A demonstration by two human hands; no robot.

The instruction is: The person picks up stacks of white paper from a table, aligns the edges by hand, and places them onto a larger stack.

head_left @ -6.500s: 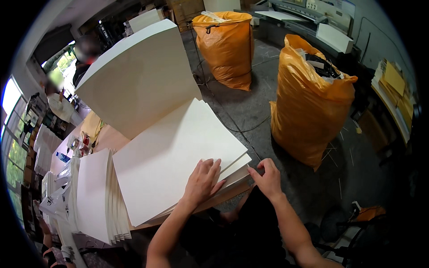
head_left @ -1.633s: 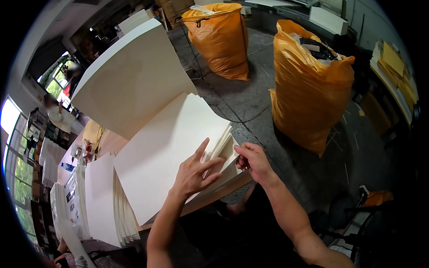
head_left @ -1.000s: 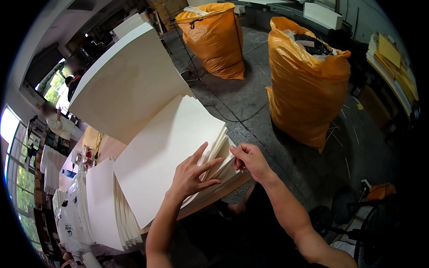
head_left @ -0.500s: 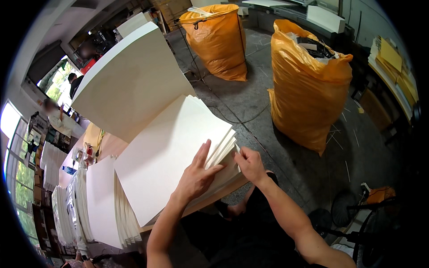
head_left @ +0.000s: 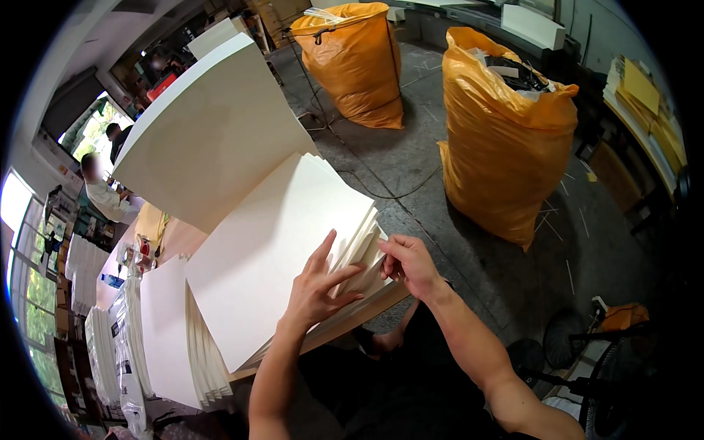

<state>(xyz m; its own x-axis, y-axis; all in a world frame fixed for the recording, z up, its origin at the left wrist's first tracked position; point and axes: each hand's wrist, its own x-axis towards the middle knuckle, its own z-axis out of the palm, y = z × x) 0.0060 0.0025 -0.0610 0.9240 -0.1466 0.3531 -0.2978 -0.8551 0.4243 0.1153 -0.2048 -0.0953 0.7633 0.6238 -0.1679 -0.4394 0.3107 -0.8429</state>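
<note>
A fanned stack of large white sheets (head_left: 271,249), like paper or thin card, lies on a table in front of me. My left hand (head_left: 317,287) rests at its near right edge, fingers spread, thumb and fingertips against the loosened sheet edges. At the right corner of the stack, my right hand (head_left: 412,270) is closed in a pinch beside those edges. What its fingertips hold, if anything, is too small to make out. Behind the fanned sheets rises a tall, thick block of white sheets (head_left: 213,139), its face bowed.
More white sheets (head_left: 169,323) hang over the table's left side, beside plastic-wrapped bundles (head_left: 128,345). Two filled orange sacks (head_left: 506,147) (head_left: 352,70) stand on the dark floor ahead. A black fan (head_left: 609,381) is at the lower right. Two people (head_left: 103,192) are at the far left.
My right hand has drawn its fingers in more tightly and shifted slightly left. My left hand's fingers have spread apart over the sheet edges, which have parted a little.
</note>
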